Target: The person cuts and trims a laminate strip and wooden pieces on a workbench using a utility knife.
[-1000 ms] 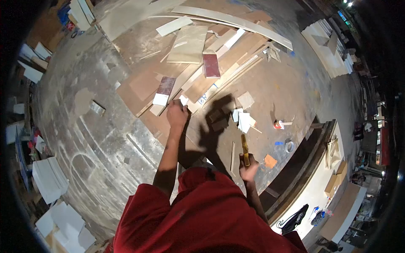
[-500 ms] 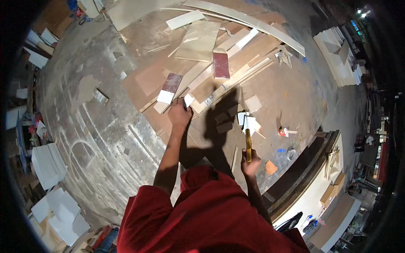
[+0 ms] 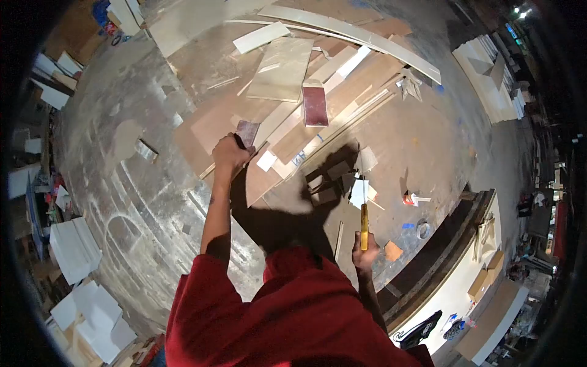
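My left hand (image 3: 231, 154) is closed at the lower end of a dark red-brown piece (image 3: 247, 132); its fingers are partly hidden, and the white part of the piece is covered. A small white square (image 3: 266, 161) lies just right of that hand. My right hand (image 3: 365, 249) grips a tool by its yellow handle (image 3: 364, 226); the thin tip reaches up over white pieces (image 3: 358, 192) on the brown board. Another dark red piece (image 3: 315, 107) lies on the wooden strips further up.
A pale panel (image 3: 280, 68) and long strips (image 3: 354, 32) lie at the top. Right of my right hand are an orange scrap (image 3: 393, 251), a tape roll (image 3: 423, 230) and a red cup (image 3: 409, 199). A dark-edged bench (image 3: 437, 269) stands lower right.
My left hand has moved left from beside the white square onto the red-brown piece, covering its white part. My right hand still holds the tool, now pointing more upright and slightly lower.
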Available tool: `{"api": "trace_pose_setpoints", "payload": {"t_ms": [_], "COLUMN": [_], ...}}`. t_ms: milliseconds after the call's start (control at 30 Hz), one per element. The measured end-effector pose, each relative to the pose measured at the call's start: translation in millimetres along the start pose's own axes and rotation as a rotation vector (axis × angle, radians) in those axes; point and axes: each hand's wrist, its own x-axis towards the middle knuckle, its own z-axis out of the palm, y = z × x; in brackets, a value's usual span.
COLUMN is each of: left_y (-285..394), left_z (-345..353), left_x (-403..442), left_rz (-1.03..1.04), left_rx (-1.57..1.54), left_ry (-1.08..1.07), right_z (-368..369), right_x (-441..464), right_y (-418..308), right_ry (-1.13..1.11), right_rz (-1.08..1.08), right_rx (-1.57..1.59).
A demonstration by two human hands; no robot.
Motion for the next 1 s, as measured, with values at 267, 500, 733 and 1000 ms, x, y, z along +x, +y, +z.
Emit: {"api": "trace_pose_setpoints", "payload": {"t_ms": [267,500,733,1000], "left_y": [-26.6,-19.4,13.1,108.9], "left_z": [-8.2,-1.6,-12.9,0.3], "left_x": [37.4,111.8,159.0,159.4], "left_rz": [0.198,0.161,0.231,0.059], "left_rx": [-0.214,-0.224,0.014,0.018], "left_ry": [0.078,0.106,-0.022,-0.068], "right_z": [-15.9,-10.2,0.7,-3.8], "right_x": [15.0,18.0,24.6,24.0], "right_y": [-8.7,4.1,7.7,15.7], "right_ry": [0.061,0.038,0.045,-0.031], "right_rz": [-0.084,-0.08,0.017,-0.045], "right_rx": [-0.074,-0.094,0.131,-0.13]}}
